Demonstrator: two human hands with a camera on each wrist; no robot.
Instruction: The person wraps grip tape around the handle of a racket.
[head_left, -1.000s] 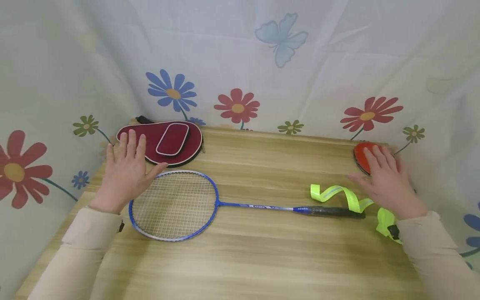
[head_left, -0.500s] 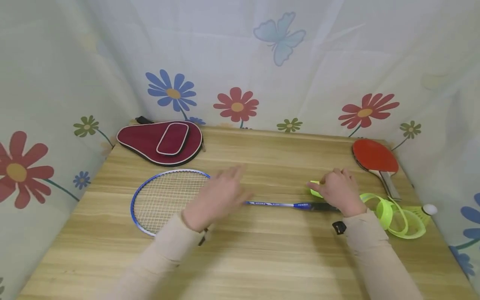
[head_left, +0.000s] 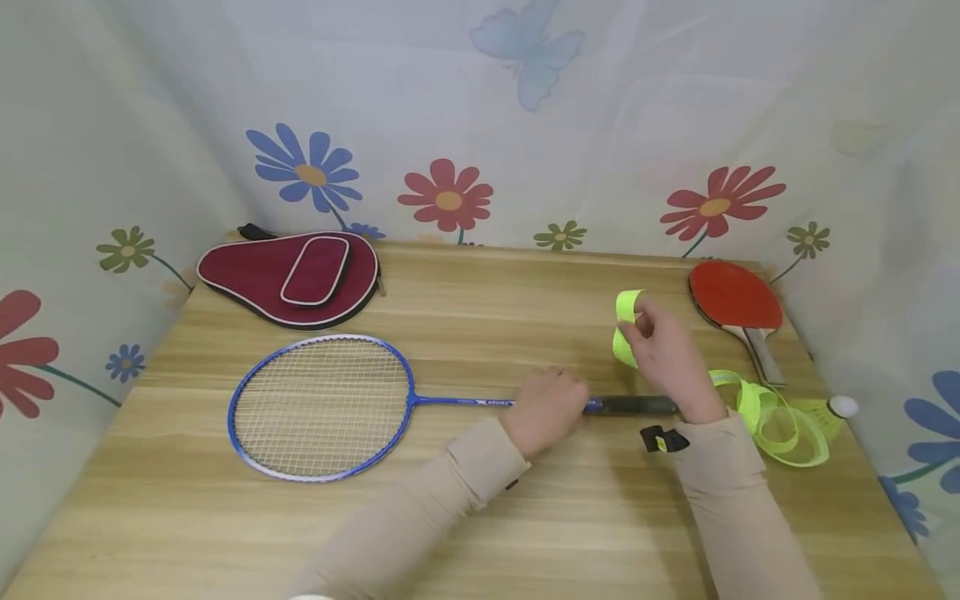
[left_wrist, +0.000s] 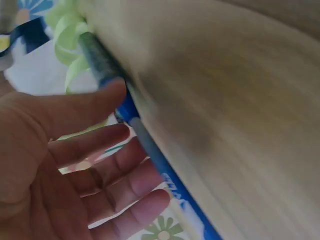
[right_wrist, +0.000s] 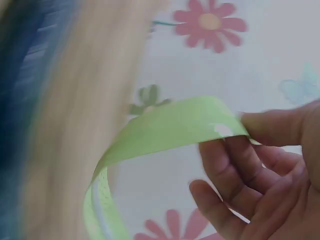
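A blue-and-white badminton racket (head_left: 412, 392) lies across the table with its dark grip (head_left: 633, 406) to the right. Over its shaft is my left hand (head_left: 546, 408). In the left wrist view its loosely bent fingers (left_wrist: 125, 195) and thumb come up beside the blue shaft (left_wrist: 162, 165), not closed round it. My right hand (head_left: 675, 358) pinches the end of a neon-yellow reflective strap (right_wrist: 175, 127) between thumb and fingers, raised behind the racket grip. The strap's other loops (head_left: 750, 408) lie right of that grip, partly hidden by the right forearm.
A maroon paddle case (head_left: 247, 271) lies at the back left. At the back right is a red table tennis paddle (head_left: 735, 296); a yellow shuttlecock (head_left: 825, 414) lies nearer me. A flowered curtain (head_left: 585, 158) surrounds the wooden table (head_left: 187, 533).
Both hands were spread over the case and paddle. The left hand has swept right to the racket shaft; the right has come inward, pinched the strap and lifted its end.
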